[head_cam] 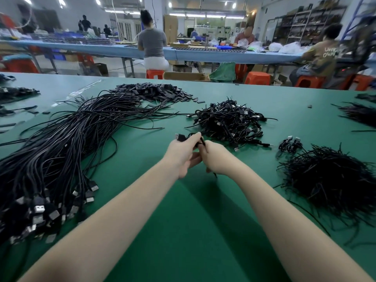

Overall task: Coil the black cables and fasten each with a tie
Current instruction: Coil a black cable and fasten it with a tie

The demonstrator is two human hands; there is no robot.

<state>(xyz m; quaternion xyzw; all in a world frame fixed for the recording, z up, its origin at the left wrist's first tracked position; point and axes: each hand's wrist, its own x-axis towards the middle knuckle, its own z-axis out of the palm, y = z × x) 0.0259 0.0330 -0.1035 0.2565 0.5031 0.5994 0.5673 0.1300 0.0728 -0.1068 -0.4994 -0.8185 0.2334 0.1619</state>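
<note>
Your left hand [183, 153] grips 1 coiled black cable [181, 137] above the green table [203, 210], its plug poking out past your fingers. Your right hand [213, 159] pinches something thin at the coil, likely a tie; the pinch itself is hidden. Keep the loops squeezed flat and even, wrap at the coil's middle, and twist snugly so nothing springs loose. The pile of finished coils [230, 121] lies just beyond.

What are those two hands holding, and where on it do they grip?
A coiled black cable, held between both hands: the left hand grips the coil just behind its USB plug, and the right hand pinches the loops beside it.
</note>
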